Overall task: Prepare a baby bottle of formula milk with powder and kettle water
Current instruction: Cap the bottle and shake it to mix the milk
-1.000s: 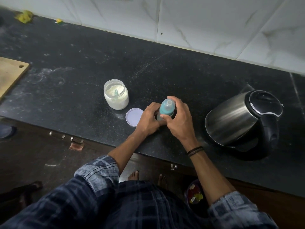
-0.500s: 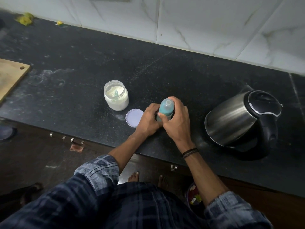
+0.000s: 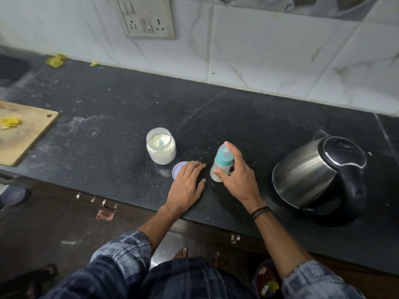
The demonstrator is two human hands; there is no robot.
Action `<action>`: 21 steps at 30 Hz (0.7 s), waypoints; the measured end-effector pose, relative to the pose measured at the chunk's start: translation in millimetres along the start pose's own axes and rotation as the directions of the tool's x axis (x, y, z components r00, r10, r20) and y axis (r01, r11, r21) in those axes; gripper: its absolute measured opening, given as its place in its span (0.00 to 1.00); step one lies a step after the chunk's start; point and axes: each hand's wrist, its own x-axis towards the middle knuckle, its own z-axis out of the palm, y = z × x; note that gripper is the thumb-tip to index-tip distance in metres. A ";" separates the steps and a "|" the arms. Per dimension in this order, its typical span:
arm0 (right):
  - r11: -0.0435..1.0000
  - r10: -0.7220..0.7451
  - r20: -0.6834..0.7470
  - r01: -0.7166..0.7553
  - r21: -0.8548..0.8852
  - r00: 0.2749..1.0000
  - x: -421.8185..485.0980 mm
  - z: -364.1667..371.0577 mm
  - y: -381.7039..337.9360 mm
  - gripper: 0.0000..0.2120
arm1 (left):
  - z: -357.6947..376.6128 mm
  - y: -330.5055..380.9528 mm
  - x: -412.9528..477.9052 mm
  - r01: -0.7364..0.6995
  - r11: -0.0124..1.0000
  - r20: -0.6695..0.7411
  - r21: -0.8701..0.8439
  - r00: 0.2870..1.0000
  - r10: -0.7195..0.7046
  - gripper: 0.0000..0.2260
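Nearest, the person's blue checked shirt sleeves [image 3: 121, 255] reach over the front edge of the black speckled stone counter [image 3: 129, 104]. The left hand [image 3: 186, 184] lies flat on the counter with fingers straight, holding nothing. Its fingertips cover part of the round pale lilac plastic lid [image 3: 177, 168], which lies flat at eleven o'clock from that hand.

Just beside it at three o'clock, the right hand [image 3: 238, 175] grips the small clear plastic baby bottle with a teal collar and cap [image 3: 222, 161], thumb and fingers curled round it. The bottle stands on the counter, slightly tilted.

At ten o'clock from the bottle stands the open clear round jar of white powder [image 3: 160, 147], with a teal scoop [image 3: 161, 143] stuck in the powder. At three o'clock, well apart, sits the brushed steel electric kettle with a black lid and handle [image 3: 319, 173].

Far off at nine o'clock lies a wooden chopping board [image 3: 23, 134]. At twelve o'clock, on the white marbled tile wall [image 3: 280, 50], is a socket panel [image 3: 149, 18].
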 end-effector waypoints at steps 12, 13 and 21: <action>0.653 0.225 -0.222 0.023 0.757 0.949 40.3 -63.0 -60.7 0.42 | 22.8 -12.1 -3.2 -0.103 0.917 -0.014 0.386 0.993 0.117 0.19; 0.592 0.299 -0.265 0.040 0.805 0.917 41.6 -64.6 -61.3 0.42 | 23.4 -11.7 -2.8 -0.101 0.914 -0.011 0.393 0.993 0.114 0.19; 0.433 0.450 -0.257 0.043 0.900 0.855 46.9 -70.0 -60.8 0.40 | 23.5 -8.8 -2.3 -0.080 0.899 -0.015 0.431 0.995 0.096 0.17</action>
